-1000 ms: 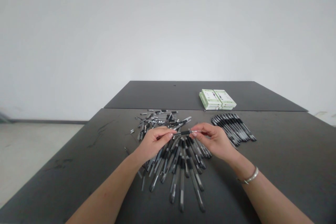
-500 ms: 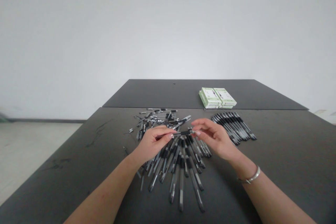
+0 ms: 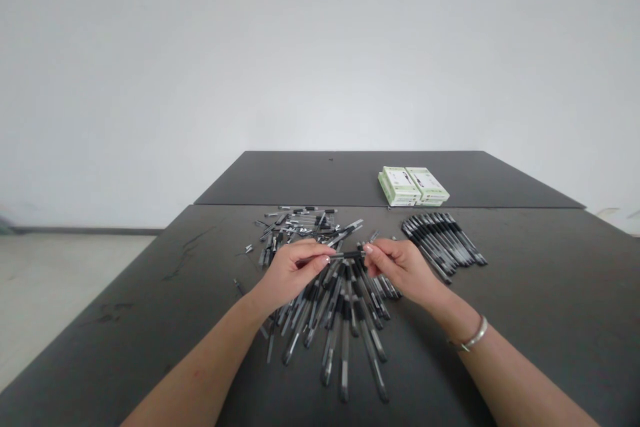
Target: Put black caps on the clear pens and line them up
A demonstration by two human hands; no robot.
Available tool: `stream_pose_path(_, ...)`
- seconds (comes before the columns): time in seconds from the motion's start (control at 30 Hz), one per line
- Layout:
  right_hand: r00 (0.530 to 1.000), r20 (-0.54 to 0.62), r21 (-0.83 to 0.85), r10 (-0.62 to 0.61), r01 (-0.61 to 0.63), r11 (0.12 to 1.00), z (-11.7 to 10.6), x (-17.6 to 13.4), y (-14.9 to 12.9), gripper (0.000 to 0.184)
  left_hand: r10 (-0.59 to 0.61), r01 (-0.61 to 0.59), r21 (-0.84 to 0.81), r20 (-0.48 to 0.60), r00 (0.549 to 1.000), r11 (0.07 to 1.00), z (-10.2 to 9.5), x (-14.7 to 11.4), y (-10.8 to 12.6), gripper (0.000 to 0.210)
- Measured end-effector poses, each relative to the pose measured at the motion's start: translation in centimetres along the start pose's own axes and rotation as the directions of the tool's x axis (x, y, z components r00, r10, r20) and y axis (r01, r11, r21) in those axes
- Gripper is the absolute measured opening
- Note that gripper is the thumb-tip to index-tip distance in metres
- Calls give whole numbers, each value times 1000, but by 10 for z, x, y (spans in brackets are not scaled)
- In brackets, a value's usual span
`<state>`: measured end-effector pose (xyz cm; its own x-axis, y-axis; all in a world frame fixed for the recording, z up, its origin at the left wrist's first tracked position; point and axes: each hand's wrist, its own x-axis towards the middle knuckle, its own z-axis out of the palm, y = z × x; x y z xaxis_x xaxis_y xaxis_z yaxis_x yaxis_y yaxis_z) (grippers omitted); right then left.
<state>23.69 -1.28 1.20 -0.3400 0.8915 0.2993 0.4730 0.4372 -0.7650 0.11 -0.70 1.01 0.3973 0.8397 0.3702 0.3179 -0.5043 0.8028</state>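
Note:
A pen (image 3: 349,255) with a dark grip is held level between both hands, above a spread of other pens. My left hand (image 3: 294,271) pinches its left part between thumb and fingers. At the right end, my right hand (image 3: 401,268) has its thumb and fingertips closed on the pen's tip; what exactly lies under those fingertips is hidden. Beneath the hands, a loose pile of pens (image 3: 345,340) fans out toward me, clear barrels with dark grips. A silver bangle (image 3: 475,335) circles my right wrist.
A neat row of pens (image 3: 445,240) lies slanted to the right of my right hand. Small loose pen parts (image 3: 295,223) are scattered behind my left hand. Green-and-white boxes (image 3: 414,185) stand stacked on the far dark table (image 3: 300,177), past a seam.
My right hand has closed in: its fingers were apart around the pen's end and are now curled onto it. My left hand and the pen have stayed nearly still.

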Motion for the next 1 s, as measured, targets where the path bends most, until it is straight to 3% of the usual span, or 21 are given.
stream_pose_path(0.1, 999, 26, 103, 39, -41, 994, -2, -1, -1, 49, 3, -3, 6, -3, 1000, 1000, 0, 0, 0, 21)
stream_pose_path(0.2, 1000, 0, 172, -10, 10, 985, -4, -1, -1, 31, 14, -14, -1, -19, 1000, 1000, 0, 0, -1, 21)
stream_pose_path(0.43, 993, -105, 68, -58, 66, 996, -1, 1, 5, 17, 5, -6, -19, -24, 1000, 1000, 1, 0, -4, 21)
stream_pose_path(0.53, 996, -71, 22, -46, 48, 999, 0, 1, 4, 18, 6, -7, -10, -22, 1000, 1000, 0, 0, -4, 21)
stream_pose_path(0.67, 1000, 9, -37, -22, 22, 999, -1, 1, 2, 41, -3, 3, -3, -3, 1000, 1000, 0, 0, -4, 21)
stream_pose_path(0.77, 999, 26, 20, 19, -20, 1000, -2, 0, 4, 49, -11, 11, -3, 3, 1000, 1000, 1, 0, -5, 20)
stream_pose_path(0.9, 1000, -1, 157, -12, 12, 987, -4, -1, 5, 30, -7, 7, -8, -13, 1000, 1000, 1, 0, -7, 21)
stream_pose_path(1.0, 996, -77, 141, -37, 47, 989, -2, 0, 5, 25, -4, 3, -20, -19, 1000, 1000, 0, 0, -8, 21)
